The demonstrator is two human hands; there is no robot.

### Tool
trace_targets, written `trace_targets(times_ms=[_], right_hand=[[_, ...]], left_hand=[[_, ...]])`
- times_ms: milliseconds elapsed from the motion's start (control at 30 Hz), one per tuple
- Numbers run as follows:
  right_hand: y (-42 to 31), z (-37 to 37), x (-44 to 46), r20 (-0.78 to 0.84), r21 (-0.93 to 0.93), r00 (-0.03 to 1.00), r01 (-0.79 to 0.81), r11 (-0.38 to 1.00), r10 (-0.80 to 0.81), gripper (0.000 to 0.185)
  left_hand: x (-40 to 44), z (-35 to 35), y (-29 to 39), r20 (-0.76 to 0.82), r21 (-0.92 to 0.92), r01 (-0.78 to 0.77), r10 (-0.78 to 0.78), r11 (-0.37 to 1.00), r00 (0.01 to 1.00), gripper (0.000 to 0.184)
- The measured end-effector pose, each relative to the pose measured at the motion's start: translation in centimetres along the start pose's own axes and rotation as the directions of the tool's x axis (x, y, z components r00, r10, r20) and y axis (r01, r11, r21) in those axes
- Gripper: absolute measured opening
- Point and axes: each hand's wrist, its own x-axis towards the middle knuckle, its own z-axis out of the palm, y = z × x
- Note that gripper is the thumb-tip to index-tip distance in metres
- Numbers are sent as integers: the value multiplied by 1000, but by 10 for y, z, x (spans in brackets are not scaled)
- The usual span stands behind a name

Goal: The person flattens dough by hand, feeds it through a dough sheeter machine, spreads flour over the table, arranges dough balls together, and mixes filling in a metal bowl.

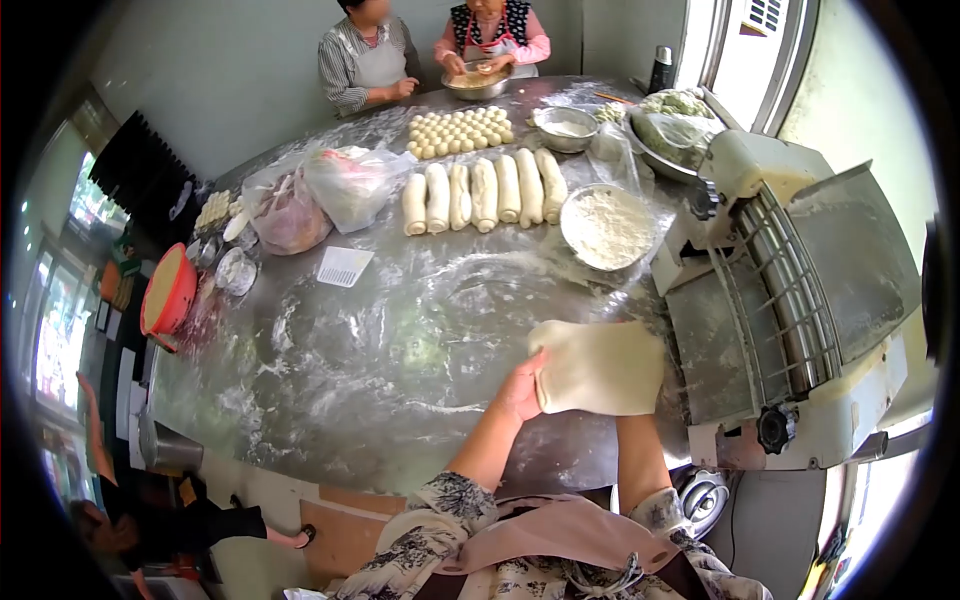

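A dough sheet (600,368) was held over the desk (330,400), beside the roller machine (790,290).
In the head view, I saw the left hand (520,388) closed on the sheet's left edge, thumb on top; the dough lay rightward from those fingers, its long axis roughly sideways, pointing towards the machine. The right forearm (641,450) was nearer the machine, but dough hid that hand, so I couldn't tell its grip.

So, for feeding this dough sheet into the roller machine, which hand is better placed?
Likely right: its forearm is nearer the roller machine, though the dough sheet hides that hand. The left hand holds the farther edge.
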Motion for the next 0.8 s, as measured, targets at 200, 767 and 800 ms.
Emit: trace_targets(times_ms=[200,767,800], right_hand=[[-45,29,-12,280,251,960,-58,966,-15,47],[-53,145,-95,560,484,813,-166,859,-159,58],[-57,146,-101,464,371,861,22,928,-206,55]], left_hand=[[-82,-47,55,-57,-10,-175,174,984,983,49],[-201,-160,54,-56,862,496,953,-104,298,45],[-201,-158,61,-98,849,522,947,-81,307,43]])
